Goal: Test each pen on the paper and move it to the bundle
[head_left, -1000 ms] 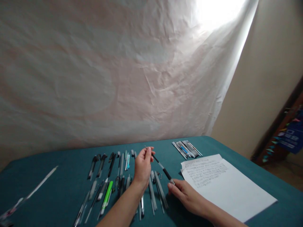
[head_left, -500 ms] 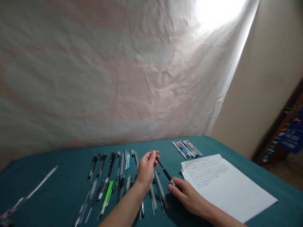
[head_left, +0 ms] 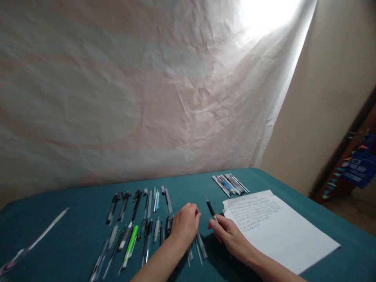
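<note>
My right hand [head_left: 227, 234] pinches a pen [head_left: 210, 208] with a black grip, its thin tip pointing up and away. My left hand [head_left: 185, 224] is closed, knuckles up, low over the rows of pen parts. Its fingertips are turned away, and anything in them is hidden. Beneath and beside it lie clear pen tubes [head_left: 201, 247] and a clear pen barrel [head_left: 156, 229]. Farther left are a bright green pen [head_left: 130, 246], a black pen [head_left: 136, 207] and several capped clear pens [head_left: 112, 208].
Written sheets of white paper [head_left: 289, 235] lie at the right. Behind them is a bundle of thin refills [head_left: 230, 185]. A long whitish strip [head_left: 48, 229] lies at the left. A pale cloth [head_left: 132, 98] hangs behind the green table [head_left: 73, 196].
My left hand has left the thin front end of the pen and dropped toward the pen parts. The pen stays in my right hand, now more upright, with a shorter end showing.
</note>
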Demonstrator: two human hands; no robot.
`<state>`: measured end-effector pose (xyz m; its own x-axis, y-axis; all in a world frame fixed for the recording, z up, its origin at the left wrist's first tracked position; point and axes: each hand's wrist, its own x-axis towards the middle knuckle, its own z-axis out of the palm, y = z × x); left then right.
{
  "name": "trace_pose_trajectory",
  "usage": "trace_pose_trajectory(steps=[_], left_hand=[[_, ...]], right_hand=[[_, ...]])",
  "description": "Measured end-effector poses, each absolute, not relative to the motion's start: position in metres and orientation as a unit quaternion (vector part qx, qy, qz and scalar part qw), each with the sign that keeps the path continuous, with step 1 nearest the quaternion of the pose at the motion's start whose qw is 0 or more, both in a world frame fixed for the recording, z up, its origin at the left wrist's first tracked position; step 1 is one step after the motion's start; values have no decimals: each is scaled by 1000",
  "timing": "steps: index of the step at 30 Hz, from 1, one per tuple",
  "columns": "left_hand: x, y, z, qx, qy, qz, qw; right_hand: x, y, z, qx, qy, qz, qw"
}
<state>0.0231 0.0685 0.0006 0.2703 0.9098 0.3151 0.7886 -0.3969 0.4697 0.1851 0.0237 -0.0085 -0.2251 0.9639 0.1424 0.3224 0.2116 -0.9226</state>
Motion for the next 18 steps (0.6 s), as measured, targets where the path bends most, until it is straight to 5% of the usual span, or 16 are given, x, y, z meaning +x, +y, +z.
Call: trace_pose_trajectory(steps=[5, 18], left_hand=[[26, 60, 0, 807, 562, 180, 22], [32, 63, -1, 809, 570, 140, 19]], right_hand=[[185, 25, -12, -473, -667, 413, 401], [184, 24, -10, -468, -666, 416, 406]])
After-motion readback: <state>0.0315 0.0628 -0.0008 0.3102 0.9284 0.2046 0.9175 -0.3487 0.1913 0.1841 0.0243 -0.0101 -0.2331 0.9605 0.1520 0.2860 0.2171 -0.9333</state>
